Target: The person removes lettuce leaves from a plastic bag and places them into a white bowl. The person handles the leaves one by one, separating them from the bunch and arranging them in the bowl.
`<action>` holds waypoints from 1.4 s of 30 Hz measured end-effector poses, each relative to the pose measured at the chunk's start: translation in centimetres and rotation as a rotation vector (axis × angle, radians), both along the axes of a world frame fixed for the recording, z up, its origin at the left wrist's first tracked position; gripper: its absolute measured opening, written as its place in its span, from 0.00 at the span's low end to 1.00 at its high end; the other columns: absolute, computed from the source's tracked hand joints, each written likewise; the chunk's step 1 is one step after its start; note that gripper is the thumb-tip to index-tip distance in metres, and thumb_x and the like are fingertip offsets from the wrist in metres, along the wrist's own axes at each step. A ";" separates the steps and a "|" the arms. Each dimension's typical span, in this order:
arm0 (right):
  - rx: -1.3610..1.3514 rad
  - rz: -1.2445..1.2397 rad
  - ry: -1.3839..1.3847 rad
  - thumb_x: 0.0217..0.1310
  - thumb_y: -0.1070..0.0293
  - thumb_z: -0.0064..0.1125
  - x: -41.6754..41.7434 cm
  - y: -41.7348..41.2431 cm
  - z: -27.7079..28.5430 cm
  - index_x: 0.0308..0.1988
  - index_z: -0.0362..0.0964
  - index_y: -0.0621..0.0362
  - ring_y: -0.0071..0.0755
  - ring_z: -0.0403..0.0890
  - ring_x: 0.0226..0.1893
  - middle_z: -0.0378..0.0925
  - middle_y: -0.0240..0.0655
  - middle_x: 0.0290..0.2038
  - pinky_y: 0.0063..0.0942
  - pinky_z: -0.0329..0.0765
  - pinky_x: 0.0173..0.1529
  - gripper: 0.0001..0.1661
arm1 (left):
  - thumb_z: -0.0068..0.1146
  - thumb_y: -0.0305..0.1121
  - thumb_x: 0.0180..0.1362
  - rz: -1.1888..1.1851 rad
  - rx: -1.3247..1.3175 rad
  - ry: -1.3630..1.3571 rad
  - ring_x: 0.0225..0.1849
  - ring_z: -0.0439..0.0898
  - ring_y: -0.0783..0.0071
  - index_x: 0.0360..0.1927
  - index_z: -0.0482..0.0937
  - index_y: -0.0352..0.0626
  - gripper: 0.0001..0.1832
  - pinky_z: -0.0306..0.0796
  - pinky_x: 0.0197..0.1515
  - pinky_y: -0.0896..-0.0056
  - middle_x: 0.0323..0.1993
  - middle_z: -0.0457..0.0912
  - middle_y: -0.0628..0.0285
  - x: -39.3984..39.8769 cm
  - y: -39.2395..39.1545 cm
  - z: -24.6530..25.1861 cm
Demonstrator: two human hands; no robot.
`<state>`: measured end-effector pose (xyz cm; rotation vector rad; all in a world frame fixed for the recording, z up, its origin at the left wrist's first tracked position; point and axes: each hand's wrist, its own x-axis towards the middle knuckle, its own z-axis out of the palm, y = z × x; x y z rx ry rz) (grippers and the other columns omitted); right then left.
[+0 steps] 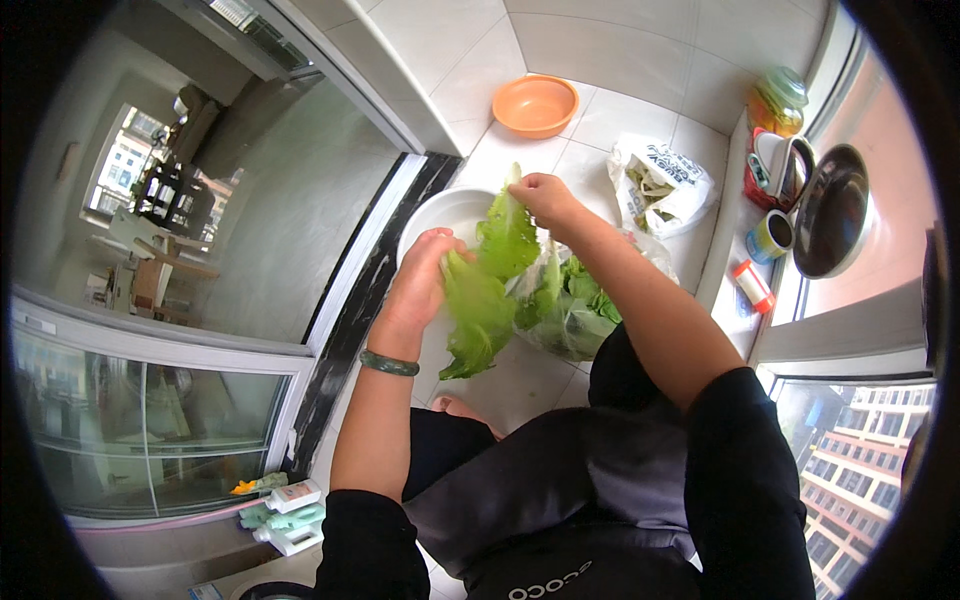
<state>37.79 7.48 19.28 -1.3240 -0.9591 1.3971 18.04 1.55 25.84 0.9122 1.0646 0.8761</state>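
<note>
My left hand (429,277) grips a green lettuce leaf (480,315) near its upper end; the leaf hangs down in front of my knees. Between finger and thumb, my right hand (546,199) pinches the pale stem end of another lettuce leaf (510,240), held upright with its frilly part downward. The two leaves overlap. Behind them a white basin (435,206) stands on the floor, partly covered by my left hand and the leaves. Beneath my right forearm sits a clear plastic bag (574,330) with more leafy greens (581,281) in it.
An orange basin (535,109) rests by the wall. Right of it, a white plastic bag (664,184) holds leafy scraps. Along the window ledge stand a frying pan (832,211), a can (770,236) and a glass jar (780,101). A black door sill (352,277) borders the left; bottles (289,517) lie lower left.
</note>
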 end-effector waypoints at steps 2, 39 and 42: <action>0.119 -0.138 -0.074 0.52 0.63 0.58 -1.6 2.6 -1.8 0.28 0.73 0.61 0.28 0.72 0.21 0.74 0.32 0.22 0.28 0.72 0.29 0.12 | 0.46 0.27 0.59 -0.048 0.001 0.016 0.40 0.76 0.66 0.40 0.68 0.40 0.06 0.70 0.45 0.66 0.33 0.74 0.59 0.5 0.1 0.3; 0.022 0.255 -1.164 0.55 0.56 0.57 7.0 -1.4 2.2 0.35 0.77 0.55 0.25 0.77 0.33 0.78 0.32 0.32 0.27 0.73 0.41 0.14 | 0.45 0.28 0.60 -0.215 -0.117 -0.156 0.43 0.75 0.68 0.51 0.67 0.36 0.15 0.69 0.49 0.69 0.43 0.76 0.53 0.5 -0.1 -0.8; 0.080 0.254 -0.379 0.58 0.57 0.53 7.3 -2.2 1.7 0.34 0.76 0.56 0.34 0.79 0.33 0.79 0.37 0.32 0.32 0.74 0.41 0.14 | 0.45 0.32 0.62 -0.186 -0.101 -0.123 0.42 0.75 0.70 0.51 0.68 0.37 0.16 0.70 0.48 0.70 0.43 0.75 0.56 0.8 0.3 -1.3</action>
